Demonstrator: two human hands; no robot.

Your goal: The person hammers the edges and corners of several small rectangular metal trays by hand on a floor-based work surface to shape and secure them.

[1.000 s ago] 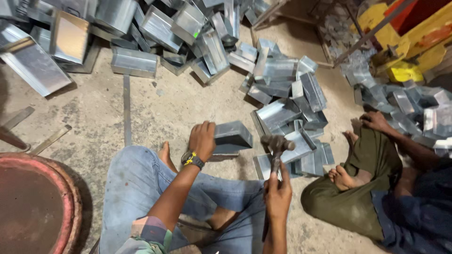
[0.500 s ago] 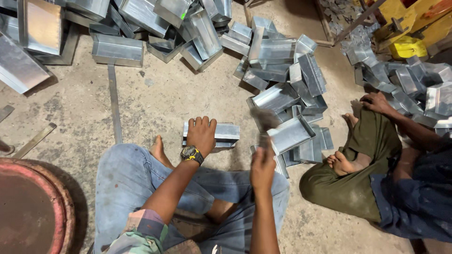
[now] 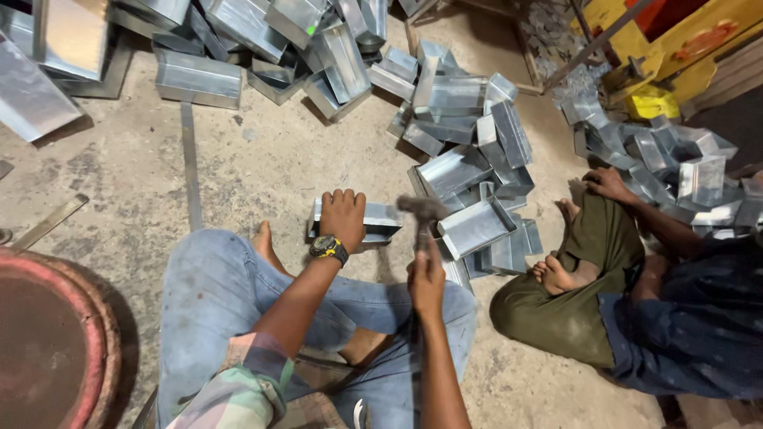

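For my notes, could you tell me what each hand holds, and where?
Right hand grips the hammer by its handle; left hand presses on the metal box.

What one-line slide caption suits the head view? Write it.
Left hand steadies a sheet-metal box on the concrete floor; right hand holds a hammer beside it.
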